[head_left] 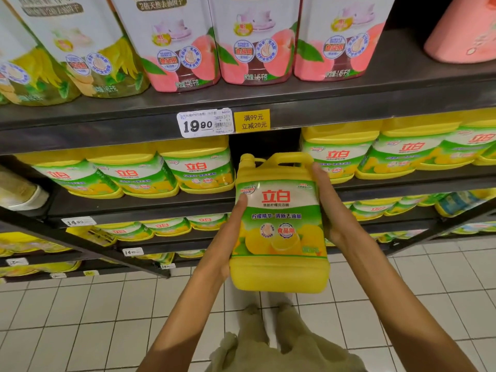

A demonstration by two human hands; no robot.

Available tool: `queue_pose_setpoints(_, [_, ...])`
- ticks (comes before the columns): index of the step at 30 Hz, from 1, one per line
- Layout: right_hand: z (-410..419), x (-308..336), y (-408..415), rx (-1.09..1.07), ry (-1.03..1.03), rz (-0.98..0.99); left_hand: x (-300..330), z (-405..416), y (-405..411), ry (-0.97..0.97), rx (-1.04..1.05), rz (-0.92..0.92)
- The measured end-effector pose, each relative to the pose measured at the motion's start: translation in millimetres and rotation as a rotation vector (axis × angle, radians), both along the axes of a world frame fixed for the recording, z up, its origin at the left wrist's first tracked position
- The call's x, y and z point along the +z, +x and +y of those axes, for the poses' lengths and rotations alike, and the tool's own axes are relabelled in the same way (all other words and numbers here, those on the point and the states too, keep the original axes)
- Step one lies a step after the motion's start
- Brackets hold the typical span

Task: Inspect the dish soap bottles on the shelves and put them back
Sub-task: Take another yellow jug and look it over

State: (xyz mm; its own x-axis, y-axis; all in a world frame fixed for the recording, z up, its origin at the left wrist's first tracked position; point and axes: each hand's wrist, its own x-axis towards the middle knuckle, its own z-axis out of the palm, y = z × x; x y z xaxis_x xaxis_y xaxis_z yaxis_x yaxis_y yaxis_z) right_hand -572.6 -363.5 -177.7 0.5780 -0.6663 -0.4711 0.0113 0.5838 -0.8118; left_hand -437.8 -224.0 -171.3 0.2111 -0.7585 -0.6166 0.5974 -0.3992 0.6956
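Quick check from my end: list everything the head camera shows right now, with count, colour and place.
Held bottle: one, yellow with a green and white label, upright in front of the gap in the middle shelf row.
Yellow bottles: many, on the middle and lower shelves, either side of the gap.
Peach-label bottles: three, pink and white, top shelf.
Yellow-green bottles: at least two, top shelf left.
Pink container: one, top shelf right.
Price tag: one, white, top shelf edge.
Promo tag: one, yellow, beside it.
Floor: white tiles.
Left hand: grip on the bottle's left side.
Right hand: grip on its right side.
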Motion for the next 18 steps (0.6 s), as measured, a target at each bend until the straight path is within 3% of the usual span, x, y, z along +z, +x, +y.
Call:
queue_pose_setpoints(4, [3.9, -7.2, -4.8, 0.128, 0.034, 0.089, 2.4, 1.8, 6.8, 0.037, 0.017, 0.028])
queue_pose_setpoints(10, [-0.3, -9.5, -8.2, 0.116, 0.269, 0.014, 9.9, 8.7, 10.4, 0.069, -0.037, -0.031])
queue_pose_setpoints(18, [8.6, -5.0, -7.3, 0.074, 0.067, -0.102, 14.4, 9.6, 4.4, -0.007, -0.058, 0.030])
